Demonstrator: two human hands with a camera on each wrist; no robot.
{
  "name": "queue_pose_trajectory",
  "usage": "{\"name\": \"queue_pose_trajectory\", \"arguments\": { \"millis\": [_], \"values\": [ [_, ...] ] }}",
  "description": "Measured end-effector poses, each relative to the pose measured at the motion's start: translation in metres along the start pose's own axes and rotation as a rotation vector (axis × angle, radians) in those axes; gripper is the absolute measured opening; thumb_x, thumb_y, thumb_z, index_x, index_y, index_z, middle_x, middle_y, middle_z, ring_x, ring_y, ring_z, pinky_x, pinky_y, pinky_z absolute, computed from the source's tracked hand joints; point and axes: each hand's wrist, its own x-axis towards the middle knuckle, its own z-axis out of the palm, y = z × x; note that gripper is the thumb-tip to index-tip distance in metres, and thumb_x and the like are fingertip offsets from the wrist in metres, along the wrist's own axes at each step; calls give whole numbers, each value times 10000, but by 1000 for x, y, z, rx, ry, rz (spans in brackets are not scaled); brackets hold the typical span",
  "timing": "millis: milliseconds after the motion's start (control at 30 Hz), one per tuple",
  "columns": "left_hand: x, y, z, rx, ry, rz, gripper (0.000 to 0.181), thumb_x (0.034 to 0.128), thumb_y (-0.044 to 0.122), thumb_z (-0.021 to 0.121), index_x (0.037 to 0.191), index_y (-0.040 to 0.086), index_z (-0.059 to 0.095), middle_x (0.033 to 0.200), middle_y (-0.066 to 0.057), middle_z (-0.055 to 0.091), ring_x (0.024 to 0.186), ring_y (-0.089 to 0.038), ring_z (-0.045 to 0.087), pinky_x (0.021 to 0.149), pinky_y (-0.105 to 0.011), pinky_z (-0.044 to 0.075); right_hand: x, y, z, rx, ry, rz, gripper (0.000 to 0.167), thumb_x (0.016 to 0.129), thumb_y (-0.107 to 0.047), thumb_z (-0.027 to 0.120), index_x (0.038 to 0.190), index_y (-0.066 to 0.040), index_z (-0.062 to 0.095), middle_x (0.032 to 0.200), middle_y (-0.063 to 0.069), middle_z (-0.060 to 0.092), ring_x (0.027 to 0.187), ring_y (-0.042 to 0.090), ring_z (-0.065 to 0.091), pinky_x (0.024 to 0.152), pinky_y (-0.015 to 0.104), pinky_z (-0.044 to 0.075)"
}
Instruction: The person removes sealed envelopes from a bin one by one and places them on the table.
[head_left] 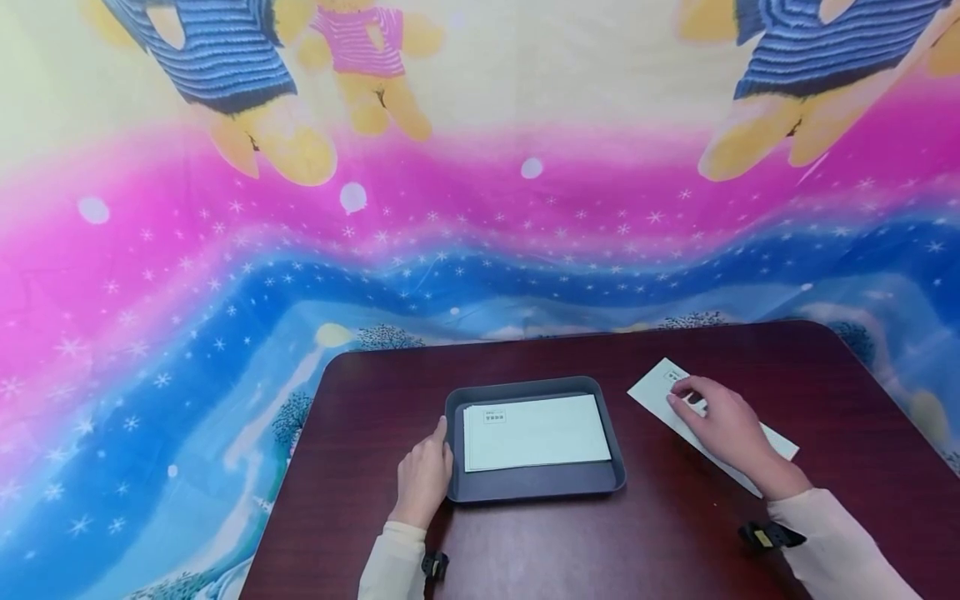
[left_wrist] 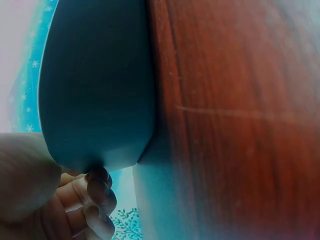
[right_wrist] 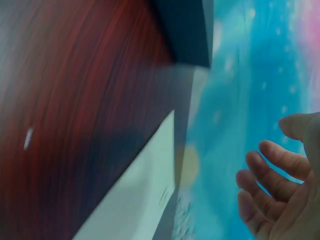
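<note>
A grey rectangular tray lies on the table and holds a small stack of pale envelopes with a printed box at the upper left. At the tray's left side, my left hand holds the rim, its thumb along the top and curled fingers against the outer wall in the left wrist view. To the right lies another pale envelope, set diagonally on the table. Over it hovers my right hand, fingers loosely bent and apart from the paper in the right wrist view.
The dark red-brown table has rounded far corners. Behind it hangs a colourful cloth with bears and snowflakes. A dark band with a small device sits on the right wrist, another on the left.
</note>
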Motion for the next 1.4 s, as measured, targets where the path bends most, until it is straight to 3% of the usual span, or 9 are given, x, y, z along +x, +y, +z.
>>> {"name": "queue_pose_trajectory", "arguments": {
  "millis": [300, 567, 833, 1100, 1400],
  "values": [
    [-3, -1, -1, 2, 16, 13, 454, 957, 92, 651, 1408, 67, 606, 667, -90, 643, 404, -99, 314, 402, -264, 264, 0, -49, 29, 25, -61, -111, 190, 965, -231, 688, 1111, -111, 705, 1045, 51, 715, 957, 243, 663, 793, 457, 530],
    [-3, -1, -3, -1, 9, 9, 455, 957, 87, 647, 1409, 63, 604, 609, -72, 589, 400, -104, 306, 401, -265, 259, 1, -78, 52, 45, -160, -150, 257, 956, -283, 704, 1150, -114, 711, 1095, 33, 708, 951, 200, 640, 790, 405, 514],
    [-4, -1, -4, -5, 16, 16, 442, 959, 96, 642, 1399, 62, 614, 723, -129, 684, 410, -121, 346, 407, -288, 289, 4, -91, 77, 30, -187, -229, 285, 929, -273, 740, 1152, -95, 719, 1182, 63, 714, 1175, 283, 643, 953, 495, 523],
    [-6, -2, -2, -10, 2, 7, 447, 965, 98, 637, 1410, 65, 603, 656, -104, 635, 403, -116, 323, 405, -281, 275, 16, -94, 95, -31, -233, -291, 352, 900, -273, 771, 1183, -75, 707, 1203, 91, 702, 1161, 293, 644, 951, 492, 517],
    [-4, -1, -4, -24, 14, 9, 443, 958, 89, 640, 1399, 63, 614, 662, -123, 643, 399, -122, 321, 402, -286, 272, 30, -100, 99, -100, -380, -285, 554, 897, -316, 772, 1359, -51, 617, 1355, 167, 624, 1290, 375, 560, 1040, 555, 460]
  ]
}}
